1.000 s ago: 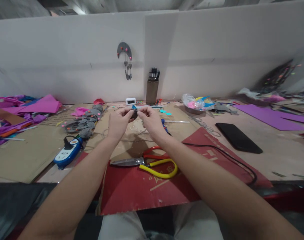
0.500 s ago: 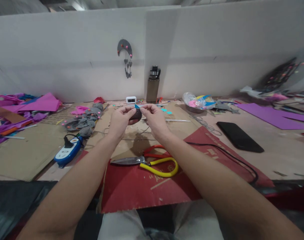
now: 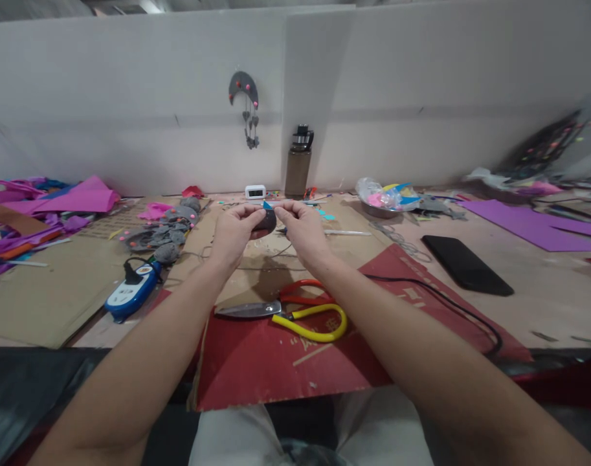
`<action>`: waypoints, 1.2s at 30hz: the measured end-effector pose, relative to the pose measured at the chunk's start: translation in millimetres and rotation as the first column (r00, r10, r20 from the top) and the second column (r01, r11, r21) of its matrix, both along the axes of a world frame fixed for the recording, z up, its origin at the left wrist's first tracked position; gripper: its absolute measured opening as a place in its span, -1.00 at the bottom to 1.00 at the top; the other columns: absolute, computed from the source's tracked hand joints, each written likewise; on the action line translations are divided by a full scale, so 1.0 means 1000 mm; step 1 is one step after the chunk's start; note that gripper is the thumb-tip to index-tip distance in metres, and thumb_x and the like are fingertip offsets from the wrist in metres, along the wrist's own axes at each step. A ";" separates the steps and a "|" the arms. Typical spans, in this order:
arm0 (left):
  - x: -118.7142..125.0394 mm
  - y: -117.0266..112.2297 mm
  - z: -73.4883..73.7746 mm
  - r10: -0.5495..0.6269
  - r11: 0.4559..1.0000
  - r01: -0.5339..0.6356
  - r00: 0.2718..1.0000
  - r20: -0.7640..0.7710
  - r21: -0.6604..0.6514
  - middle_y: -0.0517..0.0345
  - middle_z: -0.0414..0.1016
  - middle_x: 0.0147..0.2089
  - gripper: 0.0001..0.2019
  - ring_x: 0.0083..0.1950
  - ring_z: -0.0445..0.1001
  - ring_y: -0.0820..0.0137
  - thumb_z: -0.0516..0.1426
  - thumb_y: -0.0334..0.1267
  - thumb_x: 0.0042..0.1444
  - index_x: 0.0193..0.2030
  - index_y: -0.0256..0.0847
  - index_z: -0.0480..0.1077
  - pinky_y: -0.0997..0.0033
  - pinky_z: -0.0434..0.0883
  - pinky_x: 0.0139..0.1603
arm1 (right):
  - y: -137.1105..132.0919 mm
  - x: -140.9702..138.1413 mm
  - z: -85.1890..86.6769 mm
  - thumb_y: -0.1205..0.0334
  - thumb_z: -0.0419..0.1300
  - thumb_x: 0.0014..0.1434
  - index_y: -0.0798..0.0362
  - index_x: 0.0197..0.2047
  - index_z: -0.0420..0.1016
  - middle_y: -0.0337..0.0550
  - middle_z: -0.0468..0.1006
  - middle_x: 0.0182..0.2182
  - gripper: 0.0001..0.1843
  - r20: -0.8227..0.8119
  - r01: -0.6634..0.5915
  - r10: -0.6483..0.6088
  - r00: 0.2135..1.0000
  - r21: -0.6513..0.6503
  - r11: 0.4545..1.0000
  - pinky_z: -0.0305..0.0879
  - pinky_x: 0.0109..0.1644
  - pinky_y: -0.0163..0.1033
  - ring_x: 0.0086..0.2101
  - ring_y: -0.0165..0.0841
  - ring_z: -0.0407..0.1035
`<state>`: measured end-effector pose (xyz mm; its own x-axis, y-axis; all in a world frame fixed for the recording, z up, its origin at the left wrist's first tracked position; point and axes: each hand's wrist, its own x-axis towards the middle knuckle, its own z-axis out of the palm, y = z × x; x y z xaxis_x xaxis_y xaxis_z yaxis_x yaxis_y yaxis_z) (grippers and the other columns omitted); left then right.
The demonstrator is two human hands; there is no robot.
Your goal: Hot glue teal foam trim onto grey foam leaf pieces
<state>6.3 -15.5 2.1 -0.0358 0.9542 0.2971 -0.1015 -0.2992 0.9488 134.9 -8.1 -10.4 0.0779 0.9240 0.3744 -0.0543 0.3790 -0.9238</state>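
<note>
My left hand [image 3: 234, 233] is closed around a dark, rounded piece [image 3: 266, 222], held above the cardboard. A small blue pointed scrap [image 3: 267, 205] stands at the top of that piece, by my left thumb and fingertips. Close on its right, the thumb and forefinger of my right hand [image 3: 302, 230] are pinched together; whatever is between them is too small to make out. Below the hands, scissors [image 3: 280, 312] with one red and one yellow handle lie on red-printed cardboard [image 3: 285, 372].
A blue-and-white power strip [image 3: 133, 291] lies left, near grey felt pieces [image 3: 162, 230]. A phone [image 3: 465, 264] and purple sheets [image 3: 528, 223] are at right. Behind stand a bottle [image 3: 298, 165], a small white clock [image 3: 255, 192] and a bowl of scraps [image 3: 385, 210].
My right fingertips have shifted slightly right, away from the blue scrap. My left hand keeps its grip on the dark piece.
</note>
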 end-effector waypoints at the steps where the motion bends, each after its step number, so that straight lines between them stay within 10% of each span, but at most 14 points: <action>1: 0.000 0.000 0.000 -0.001 1.000 0.001 1.000 -0.002 0.001 0.09 0.52 -0.32 -0.78 -0.26 0.49 0.36 0.28 -0.18 -0.13 -0.38 -0.29 0.46 0.28 0.53 -0.28 | 0.001 0.000 0.000 0.13 0.16 0.07 0.03 -0.41 0.45 -0.34 0.22 -0.58 -0.85 0.002 -0.003 0.003 1.000 -0.003 1.000 -0.02 -0.52 -0.39 -0.55 -0.51 0.05; 23: -0.002 0.006 -0.002 -0.159 0.987 0.159 0.987 0.002 0.006 0.10 0.48 -0.44 -0.67 -0.50 0.40 0.48 0.33 -0.08 -0.16 -0.38 -0.26 0.39 0.48 0.37 -0.53 | -0.009 0.016 0.014 0.09 0.35 -0.13 0.06 -0.47 0.30 -0.45 0.12 -0.66 -0.69 -0.273 -0.465 0.409 0.871 -0.186 0.866 -0.37 -0.61 -0.39 -0.66 -0.61 -0.21; 36: 0.009 0.001 -0.007 -0.081 0.991 0.089 0.994 -0.077 0.101 0.13 0.46 -0.32 -0.63 -0.35 0.45 0.45 0.31 -0.15 -0.14 -0.25 -0.24 0.31 0.42 0.44 -0.35 | -0.009 0.006 0.011 0.21 0.29 -0.07 0.08 -0.45 0.36 -0.45 0.19 -0.68 -0.81 -0.352 -0.315 0.237 0.906 -0.182 0.932 -0.21 -0.65 -0.44 -0.70 -0.64 -0.07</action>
